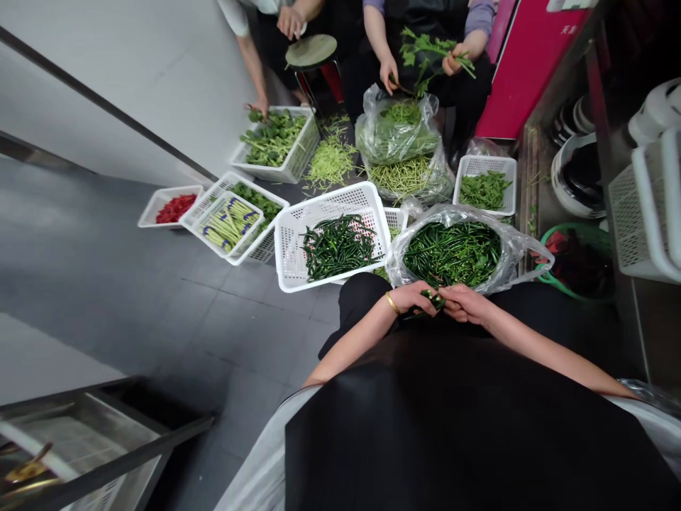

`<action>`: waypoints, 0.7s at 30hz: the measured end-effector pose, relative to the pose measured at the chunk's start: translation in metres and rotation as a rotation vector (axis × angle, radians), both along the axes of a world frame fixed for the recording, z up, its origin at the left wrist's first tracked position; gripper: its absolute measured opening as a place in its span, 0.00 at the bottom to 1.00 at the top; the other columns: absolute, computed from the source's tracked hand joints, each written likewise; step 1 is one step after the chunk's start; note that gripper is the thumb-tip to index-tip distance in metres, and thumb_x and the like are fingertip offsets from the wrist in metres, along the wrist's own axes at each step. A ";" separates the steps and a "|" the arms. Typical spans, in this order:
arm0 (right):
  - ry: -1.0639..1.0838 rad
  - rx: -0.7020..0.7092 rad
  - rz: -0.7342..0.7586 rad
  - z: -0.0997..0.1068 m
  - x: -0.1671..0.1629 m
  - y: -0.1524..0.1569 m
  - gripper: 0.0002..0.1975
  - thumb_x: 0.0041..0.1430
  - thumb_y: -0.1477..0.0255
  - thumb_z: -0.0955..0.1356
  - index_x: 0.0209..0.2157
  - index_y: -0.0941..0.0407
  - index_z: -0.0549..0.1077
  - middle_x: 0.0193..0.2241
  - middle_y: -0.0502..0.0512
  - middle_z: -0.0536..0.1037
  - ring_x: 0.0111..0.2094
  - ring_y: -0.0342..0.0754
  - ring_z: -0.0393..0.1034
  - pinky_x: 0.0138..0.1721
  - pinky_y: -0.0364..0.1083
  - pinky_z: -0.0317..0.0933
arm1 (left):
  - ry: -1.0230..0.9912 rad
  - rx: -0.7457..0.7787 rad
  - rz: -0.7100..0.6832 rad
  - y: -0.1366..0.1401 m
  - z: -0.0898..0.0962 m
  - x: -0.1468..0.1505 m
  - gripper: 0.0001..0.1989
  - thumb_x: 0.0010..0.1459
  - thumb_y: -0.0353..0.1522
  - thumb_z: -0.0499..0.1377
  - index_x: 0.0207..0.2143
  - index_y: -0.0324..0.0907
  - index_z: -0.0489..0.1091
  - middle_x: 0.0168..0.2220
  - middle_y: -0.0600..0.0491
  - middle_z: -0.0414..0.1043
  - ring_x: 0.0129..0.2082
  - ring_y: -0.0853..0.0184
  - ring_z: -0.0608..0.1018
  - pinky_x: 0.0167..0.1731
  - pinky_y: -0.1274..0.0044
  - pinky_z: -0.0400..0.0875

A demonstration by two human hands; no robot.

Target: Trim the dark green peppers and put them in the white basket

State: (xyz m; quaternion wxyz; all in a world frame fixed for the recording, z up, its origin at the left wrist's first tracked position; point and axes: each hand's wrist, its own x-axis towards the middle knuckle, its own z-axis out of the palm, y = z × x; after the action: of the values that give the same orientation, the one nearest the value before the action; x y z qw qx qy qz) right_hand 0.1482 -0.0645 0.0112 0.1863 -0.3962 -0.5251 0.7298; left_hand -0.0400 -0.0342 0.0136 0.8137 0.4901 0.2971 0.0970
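Observation:
Over my lap, my left hand (pixel 413 297), with a gold bangle at the wrist, is closed around a few green chili peppers (pixel 438 301). My right hand (pixel 466 304) meets it from the other side, its thumb and fingers pinched at the end of a pepper; the exact grip is partly hidden. Just beyond both hands lies an open clear plastic bag (pixel 524 248) full of long green chili peppers (pixel 452 248). To its left, a white perforated basket (pixel 290 245) holds more green chili peppers (pixel 339 247), tilted toward me.
Farther left stand a basket of bundled green stalks (pixel 228 226) and one of red peppers (pixel 175 209). Ahead, a co-worker's hands (pixel 456 59) hold leafy greens above bagged vegetables (pixel 399 138). Another person reaches into a crate (pixel 292 167). A green basin (pixel 572 287) sits at right.

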 end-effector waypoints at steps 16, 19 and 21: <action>-1.194 1.010 0.314 0.002 0.029 0.082 0.11 0.63 0.73 0.60 0.41 0.59 0.72 0.40 0.65 0.74 0.36 0.51 0.73 0.34 0.46 0.60 | -0.163 -0.147 0.672 0.011 -0.009 -0.007 0.19 0.39 0.36 0.70 0.26 0.39 0.63 0.17 0.60 0.60 0.18 0.76 0.63 0.20 0.81 0.52; -0.866 0.836 -0.035 0.012 0.033 0.077 0.08 0.61 0.67 0.63 0.36 0.57 0.69 0.30 0.57 0.76 0.29 0.49 0.71 0.32 0.46 0.61 | -0.065 -0.033 0.748 0.018 -0.006 0.005 0.19 0.37 0.35 0.71 0.27 0.38 0.66 0.22 0.56 0.69 0.20 0.76 0.65 0.23 0.80 0.57; -0.594 0.636 -0.161 0.016 0.030 0.063 0.11 0.61 0.62 0.62 0.33 0.55 0.66 0.22 0.51 0.73 0.23 0.46 0.68 0.28 0.45 0.60 | -0.048 0.024 0.739 0.019 -0.006 0.016 0.19 0.36 0.34 0.72 0.28 0.37 0.67 0.27 0.53 0.74 0.23 0.75 0.68 0.26 0.79 0.60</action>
State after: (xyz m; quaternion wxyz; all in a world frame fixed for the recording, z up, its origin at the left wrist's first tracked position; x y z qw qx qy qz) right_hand 0.1786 -0.0015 0.0272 0.1962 -0.5512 -0.7217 0.3699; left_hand -0.0244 -0.0149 0.0071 0.7248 0.3566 0.4337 0.3992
